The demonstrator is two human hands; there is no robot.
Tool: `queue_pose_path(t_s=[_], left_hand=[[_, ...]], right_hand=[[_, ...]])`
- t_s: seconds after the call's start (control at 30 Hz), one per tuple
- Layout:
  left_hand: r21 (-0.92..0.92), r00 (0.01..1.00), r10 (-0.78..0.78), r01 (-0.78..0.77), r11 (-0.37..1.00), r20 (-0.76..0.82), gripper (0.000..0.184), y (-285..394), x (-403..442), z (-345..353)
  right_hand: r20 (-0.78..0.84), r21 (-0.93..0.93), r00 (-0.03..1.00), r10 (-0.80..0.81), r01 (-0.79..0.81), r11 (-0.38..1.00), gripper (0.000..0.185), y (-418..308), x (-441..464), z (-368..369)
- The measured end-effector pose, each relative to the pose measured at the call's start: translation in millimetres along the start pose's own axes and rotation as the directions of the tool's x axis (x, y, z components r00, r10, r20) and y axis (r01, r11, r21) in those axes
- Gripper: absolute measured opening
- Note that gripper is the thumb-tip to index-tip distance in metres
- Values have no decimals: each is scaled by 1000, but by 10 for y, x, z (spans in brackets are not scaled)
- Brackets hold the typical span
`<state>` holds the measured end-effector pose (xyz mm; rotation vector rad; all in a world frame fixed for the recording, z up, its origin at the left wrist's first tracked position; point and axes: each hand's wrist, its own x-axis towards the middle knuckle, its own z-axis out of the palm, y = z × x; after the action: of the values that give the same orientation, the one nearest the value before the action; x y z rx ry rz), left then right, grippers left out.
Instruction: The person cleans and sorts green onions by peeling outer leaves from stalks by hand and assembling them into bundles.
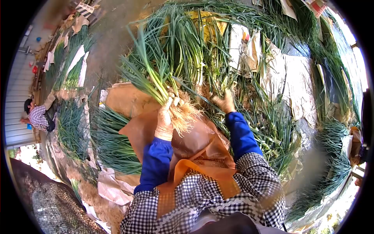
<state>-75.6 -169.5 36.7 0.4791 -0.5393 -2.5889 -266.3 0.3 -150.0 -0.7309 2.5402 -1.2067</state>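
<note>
My left hand [166,117] is closed around a bunch of green onions [156,87], its green tops pointing up and away. Pale, stringy roots [185,117] spill out to the right of that fist, above the brown apron [146,130] on my lap. To the right, my right hand [225,103] is empty, with thumb and fingers apart. It is beside loose green onion stalks [218,80] and roots on the ground. Beyond both hands lies a large heap of green onions [181,50]. Both hands appear to be in light-coloured gloves.
More green onions [115,136] lie at my left, near cardboard [130,99]. Crumpled paper sacks [290,85] cover ground at the right, with long rows of green onions [335,163] beyond. Another person [38,116] in a checked shirt is at the far left.
</note>
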Motion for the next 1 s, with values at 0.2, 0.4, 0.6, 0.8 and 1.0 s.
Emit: queue_pose_path(t_s=[0.2,0.4,0.6,0.8,1.0], left_hand=[[-15,996,-16,15,1000,-82,13,-112,-36,-71],[-148,979,55,-85,985,-198,15,-62,50,84],[-197,992,48,-70,978,-115,16,0,122,-13],[-264,994,-56,30,964,-89,17,-133,69,-15],[-167,984,-58,29,986,-170,17,-147,42,75]], right_hand=[[795,-329,578,-185,667,669,23,746,-1506,-724],[755,-633,77,651,344,693,27,1264,-2513,-2007],[826,-514,385,411,217,830,34,108,-782,-1484],[92,-199,881,465,-441,875,61,19,1235,-155],[271,710,940,207,-341,616,15,-944,676,-1475]])
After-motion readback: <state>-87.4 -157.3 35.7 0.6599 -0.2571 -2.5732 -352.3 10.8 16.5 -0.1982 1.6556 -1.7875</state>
